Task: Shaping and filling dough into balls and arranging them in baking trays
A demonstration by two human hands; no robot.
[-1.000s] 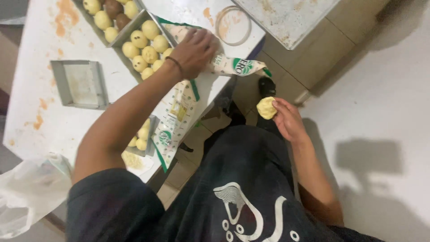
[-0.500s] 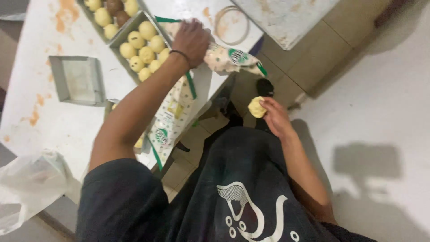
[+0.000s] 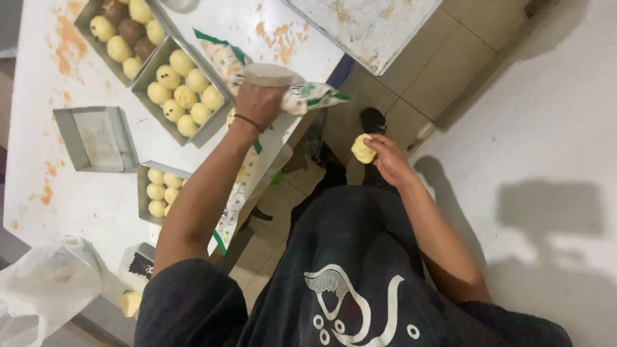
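Left hand (image 3: 258,103) now off the tray (image 3: 212,125), gripping a crumpled wrapper (image 3: 302,96); right hand (image 3: 385,157) still around its dough ball (image 3: 362,150).

Left hand (image 3: 257,101) over table edge (image 3: 38,128), on a plastic bag (image 3: 283,90). Tray of dough balls (image 3: 180,90) just left of it, a second filled tray (image 3: 119,29) beyond that. Empty tin (image 3: 96,138) further left; small tray (image 3: 160,191) beside the forearm. Right hand (image 3: 389,157) off the table over the floor (image 3: 546,128), dough ball (image 3: 362,149) at its fingertips. Metal sheet (image 3: 366,26) ahead between both hands.
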